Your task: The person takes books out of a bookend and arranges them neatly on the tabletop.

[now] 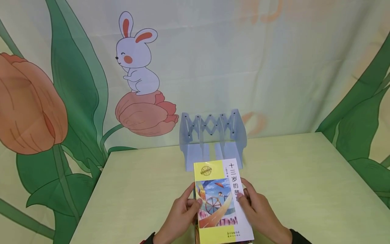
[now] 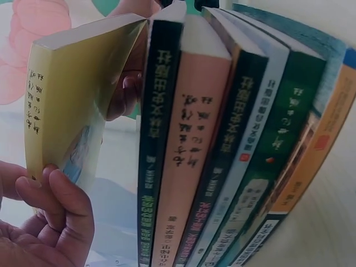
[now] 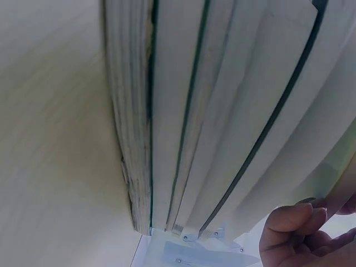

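A yellow-and-white paperback book (image 1: 217,203), with a wheel picture on its cover, is held by both hands in the head view. My left hand (image 1: 184,211) grips its left edge, thumb on the cover. On the opposite edge, my right hand (image 1: 259,206) pinches it with the thumb on the front. The left wrist view shows this book tilted away from a stack of several books, whose nearest is a dark-spined book (image 2: 158,111); a pink-spined book (image 2: 192,111) follows. Page edges of the stacked books (image 3: 178,111) fill much of the right wrist view.
Behind the books stands a pale blue expandable book rack (image 1: 213,135) with upright dividers and a crisscross back. A light green-yellow table (image 1: 137,183) spreads to both sides. A cloth backdrop (image 1: 289,67) printed with a rabbit and tulips hangs behind the table.
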{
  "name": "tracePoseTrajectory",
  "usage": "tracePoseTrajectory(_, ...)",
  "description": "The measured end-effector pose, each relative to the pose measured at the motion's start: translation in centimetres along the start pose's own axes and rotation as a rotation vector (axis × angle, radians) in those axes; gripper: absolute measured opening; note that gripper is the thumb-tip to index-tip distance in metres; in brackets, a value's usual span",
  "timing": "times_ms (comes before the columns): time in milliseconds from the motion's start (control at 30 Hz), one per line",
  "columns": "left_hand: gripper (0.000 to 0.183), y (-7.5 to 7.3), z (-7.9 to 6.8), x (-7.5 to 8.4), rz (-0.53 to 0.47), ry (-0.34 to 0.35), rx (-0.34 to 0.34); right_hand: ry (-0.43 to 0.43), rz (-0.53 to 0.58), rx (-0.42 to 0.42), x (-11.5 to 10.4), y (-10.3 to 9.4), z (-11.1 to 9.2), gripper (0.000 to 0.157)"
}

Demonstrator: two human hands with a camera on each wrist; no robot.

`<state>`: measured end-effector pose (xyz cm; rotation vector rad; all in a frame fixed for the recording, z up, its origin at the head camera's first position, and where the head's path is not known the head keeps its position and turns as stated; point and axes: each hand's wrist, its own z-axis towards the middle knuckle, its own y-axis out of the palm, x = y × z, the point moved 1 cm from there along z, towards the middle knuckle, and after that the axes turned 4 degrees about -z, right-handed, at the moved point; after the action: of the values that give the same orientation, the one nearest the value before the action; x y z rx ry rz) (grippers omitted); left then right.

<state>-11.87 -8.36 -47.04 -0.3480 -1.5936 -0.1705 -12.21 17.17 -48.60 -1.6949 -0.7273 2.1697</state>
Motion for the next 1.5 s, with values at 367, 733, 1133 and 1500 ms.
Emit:
tracePoseTrajectory(367,0.07,0.1,-0.1,-0.8,-0.003,-0.038,-0.022,0.0,0.006,-0.033,0.5,0.3,-0.4,0.049)
tracePoseTrajectory(733,0.073,-0.1,-0.2,-1.8,0.011,-0.056,-0.038,0.007,-0.043,-0.05,0.8,0.6,-0.5,0.049)
tracePoseTrajectory(1133,0.074,0.0,-0.3,-2.3,0.03,-0.079,-0.069,0.108,-0.077,-0.121,1.1,1.0,-0.6,0.051)
tracePoseTrajectory(1500,0.075,0.1,-0.4,-2.5,0.071,-0.12,-0.071,0.085,-0.128,-0.11,1.1,1.0,-0.7,0.051)
